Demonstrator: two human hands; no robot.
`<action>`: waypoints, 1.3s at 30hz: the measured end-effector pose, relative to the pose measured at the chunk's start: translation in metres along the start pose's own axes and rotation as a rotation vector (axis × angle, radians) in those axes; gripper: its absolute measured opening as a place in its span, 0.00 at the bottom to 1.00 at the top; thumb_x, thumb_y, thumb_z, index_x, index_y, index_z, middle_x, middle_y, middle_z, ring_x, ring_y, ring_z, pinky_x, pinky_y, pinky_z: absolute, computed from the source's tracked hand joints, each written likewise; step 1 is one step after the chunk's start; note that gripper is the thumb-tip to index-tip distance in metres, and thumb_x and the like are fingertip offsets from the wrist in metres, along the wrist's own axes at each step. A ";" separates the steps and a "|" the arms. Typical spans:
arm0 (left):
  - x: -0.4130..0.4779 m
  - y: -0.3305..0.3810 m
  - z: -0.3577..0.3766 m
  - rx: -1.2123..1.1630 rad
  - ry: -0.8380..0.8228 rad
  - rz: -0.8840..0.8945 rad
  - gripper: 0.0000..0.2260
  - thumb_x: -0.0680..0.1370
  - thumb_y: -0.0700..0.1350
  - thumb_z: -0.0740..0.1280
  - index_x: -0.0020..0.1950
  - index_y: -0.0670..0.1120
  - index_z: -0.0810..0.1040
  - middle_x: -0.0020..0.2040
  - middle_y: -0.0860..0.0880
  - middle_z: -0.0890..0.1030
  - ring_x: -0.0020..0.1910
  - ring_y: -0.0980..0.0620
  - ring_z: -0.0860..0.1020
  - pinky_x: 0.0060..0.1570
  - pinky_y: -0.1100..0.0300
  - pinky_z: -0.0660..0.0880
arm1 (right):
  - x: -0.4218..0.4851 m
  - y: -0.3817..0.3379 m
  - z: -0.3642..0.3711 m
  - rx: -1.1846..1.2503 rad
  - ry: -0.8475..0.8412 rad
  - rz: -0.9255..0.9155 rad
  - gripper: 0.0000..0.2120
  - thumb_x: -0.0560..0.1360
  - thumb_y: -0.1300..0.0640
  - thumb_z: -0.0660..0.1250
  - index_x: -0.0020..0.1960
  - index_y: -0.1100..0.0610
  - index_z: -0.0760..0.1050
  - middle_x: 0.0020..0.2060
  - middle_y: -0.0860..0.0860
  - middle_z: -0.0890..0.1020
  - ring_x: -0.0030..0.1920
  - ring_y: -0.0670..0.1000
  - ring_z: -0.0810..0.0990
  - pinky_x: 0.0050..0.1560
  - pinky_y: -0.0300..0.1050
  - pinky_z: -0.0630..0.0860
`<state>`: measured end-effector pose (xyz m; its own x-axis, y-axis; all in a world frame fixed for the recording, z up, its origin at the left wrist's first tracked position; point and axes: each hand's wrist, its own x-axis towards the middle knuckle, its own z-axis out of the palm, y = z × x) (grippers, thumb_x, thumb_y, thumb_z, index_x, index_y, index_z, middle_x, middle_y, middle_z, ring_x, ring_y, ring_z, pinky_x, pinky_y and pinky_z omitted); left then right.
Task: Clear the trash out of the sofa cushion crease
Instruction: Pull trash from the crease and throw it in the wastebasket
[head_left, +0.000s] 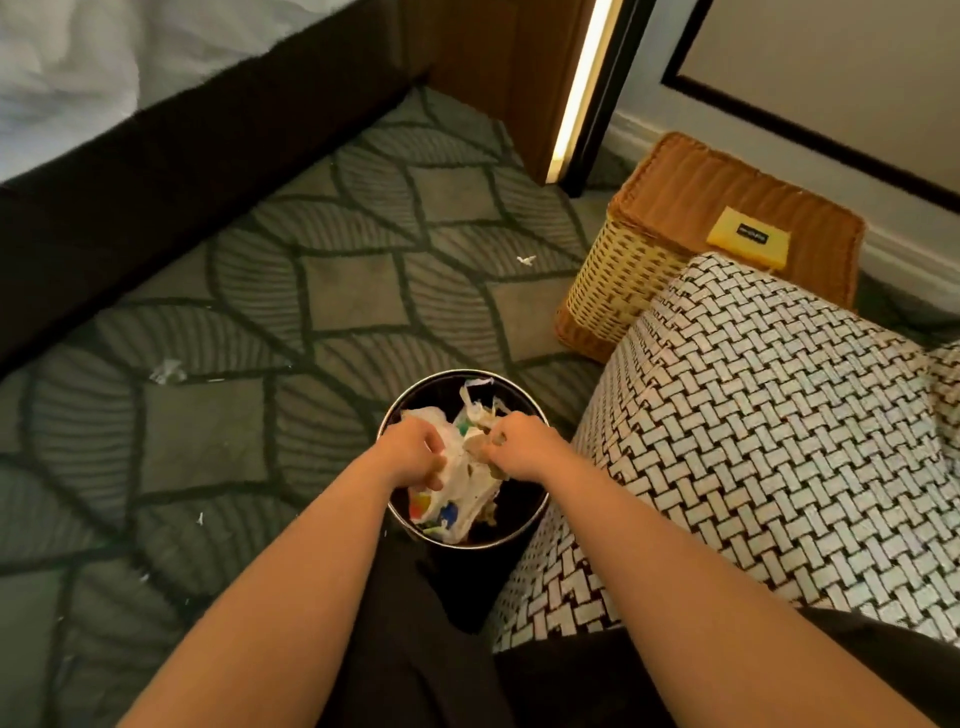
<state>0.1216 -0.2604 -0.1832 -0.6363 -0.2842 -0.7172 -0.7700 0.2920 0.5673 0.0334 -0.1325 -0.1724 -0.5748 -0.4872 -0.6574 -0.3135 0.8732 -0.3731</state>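
Head view: your left grip (415, 449) and right grip (522, 447) meet over the mouth of the round black bin (426, 389), which stands on the carpet (311, 291) just beside the woven sofa arm (753, 415). The left grip is closed, with its fingers curled round the left side of the crumpled white trash wad (470, 486). The right grip is also closed and pinches the wad's right edge, where tan scraps show; it cannot be told whether those scraps are separate pieces. The wad lies directly between and below both grips, and most of it is already inside the rim. Its long axis runs from the far side of the bin toward you. Neither grip is nearer than the other, since both are in contact. Judge the coming move as a straight release: the bin mouth sits squarely under the load, so no sideways carry should be needed. Check that loose ends clear the rim. As for contents, the bin holds the white wad with coloured print and shredded strips at its far side. The wicker basket (623, 280) beyond the sofa arm has its lid on, with a yellow card (748, 239) on top, so its contents are hidden. Small white scraps (526, 260) lie on the carpet, well apart from the bin. A bed (78, 62) stands at the upper left. The cushion crease is not clearly in view.
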 end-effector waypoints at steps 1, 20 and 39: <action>0.006 -0.001 0.002 0.004 -0.052 -0.019 0.09 0.78 0.34 0.61 0.40 0.45 0.70 0.39 0.45 0.76 0.29 0.55 0.79 0.35 0.60 0.78 | 0.005 0.000 0.004 -0.005 -0.023 0.028 0.14 0.74 0.48 0.62 0.33 0.54 0.68 0.39 0.54 0.74 0.40 0.55 0.72 0.40 0.46 0.69; 0.067 -0.039 0.014 0.378 -0.073 -0.014 0.05 0.75 0.37 0.64 0.49 0.43 0.78 0.50 0.44 0.76 0.52 0.46 0.75 0.48 0.60 0.70 | 0.066 -0.003 0.056 -0.131 -0.289 0.223 0.14 0.75 0.60 0.63 0.59 0.63 0.72 0.57 0.59 0.77 0.57 0.59 0.77 0.58 0.53 0.74; 0.033 -0.021 -0.004 0.345 0.138 0.168 0.11 0.78 0.42 0.63 0.59 0.41 0.76 0.58 0.43 0.79 0.58 0.46 0.75 0.56 0.57 0.70 | 0.030 -0.010 0.012 0.006 -0.072 0.011 0.19 0.74 0.62 0.62 0.65 0.57 0.72 0.61 0.57 0.75 0.58 0.58 0.76 0.57 0.48 0.75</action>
<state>0.1166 -0.2793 -0.2172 -0.7705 -0.3194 -0.5517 -0.6082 0.6274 0.4863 0.0289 -0.1562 -0.1959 -0.5220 -0.4769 -0.7071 -0.3027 0.8787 -0.3692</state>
